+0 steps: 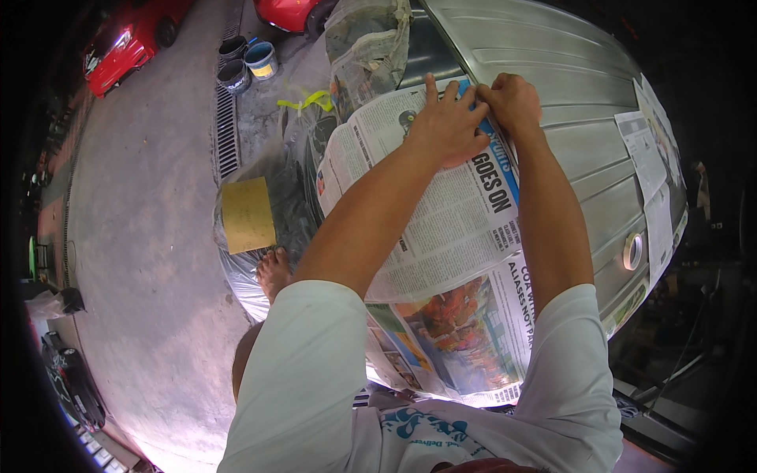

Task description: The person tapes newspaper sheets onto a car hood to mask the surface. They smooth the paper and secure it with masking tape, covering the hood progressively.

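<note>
A newspaper sheet (449,213) covers the windshield area of a vehicle, its upper edge lying along the bare grey ribbed roof (544,47). My left hand (449,122) rests on the sheet near that edge, its fingers spread. Just right of it, my right hand (512,102) is closed at the border between paper and roof, thumb and fingers together. Whatever it pinches there is hidden. Another newspaper sheet (465,339) with a large colour picture lies nearer to me. A strip of dark glass (434,51) shows beyond my hands.
A roll of tape (632,251) sits on the roof at right, near more newspaper sheets (643,154). Plastic film (292,177) and a yellow-brown sheet (248,214) lie at left beside my bare foot (274,272). Buckets (260,61) stand by a floor grate (226,138); red cars (130,47) are farther off.
</note>
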Demonstrator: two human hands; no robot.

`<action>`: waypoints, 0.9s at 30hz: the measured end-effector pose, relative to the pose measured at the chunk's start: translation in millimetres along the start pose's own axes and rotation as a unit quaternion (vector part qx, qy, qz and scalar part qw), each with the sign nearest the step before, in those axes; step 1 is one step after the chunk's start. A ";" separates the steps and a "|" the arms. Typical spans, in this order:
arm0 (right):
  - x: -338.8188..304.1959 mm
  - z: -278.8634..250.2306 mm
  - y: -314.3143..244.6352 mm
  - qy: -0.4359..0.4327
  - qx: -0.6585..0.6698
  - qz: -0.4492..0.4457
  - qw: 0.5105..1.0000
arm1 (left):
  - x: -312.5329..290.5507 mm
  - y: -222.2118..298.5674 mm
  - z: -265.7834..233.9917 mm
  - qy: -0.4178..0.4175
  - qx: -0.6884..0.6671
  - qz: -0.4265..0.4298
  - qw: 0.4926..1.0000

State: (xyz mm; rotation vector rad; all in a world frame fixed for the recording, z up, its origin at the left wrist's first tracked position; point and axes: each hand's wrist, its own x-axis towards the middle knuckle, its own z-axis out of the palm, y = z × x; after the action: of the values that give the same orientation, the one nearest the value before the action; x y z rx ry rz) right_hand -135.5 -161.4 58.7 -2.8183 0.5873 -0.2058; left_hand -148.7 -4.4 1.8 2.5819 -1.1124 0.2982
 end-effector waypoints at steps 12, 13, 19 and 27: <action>17.0 -22.0 12.1 -0.141 0.132 0.038 0.980 | -1.6 4.0 0.5 0.006 -0.026 -0.015 1.000; 12.8 -17.7 23.1 -0.082 0.116 -0.033 0.989 | -2.9 3.5 0.9 0.010 -0.026 -0.016 0.999; -106.6 12.7 53.3 0.001 -0.178 -0.278 0.944 | -6.4 -2.7 4.2 0.008 -0.012 -0.028 1.000; -158.5 24.1 42.1 0.008 -0.083 -0.224 0.971 | 3.7 -6.2 12.0 0.007 0.019 -0.008 1.000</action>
State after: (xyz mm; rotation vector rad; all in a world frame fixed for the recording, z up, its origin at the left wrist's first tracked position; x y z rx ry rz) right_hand -290.7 -128.6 10.5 -3.0770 -0.0430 -0.2719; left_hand -140.9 -7.3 -9.5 2.6160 -1.0903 0.3357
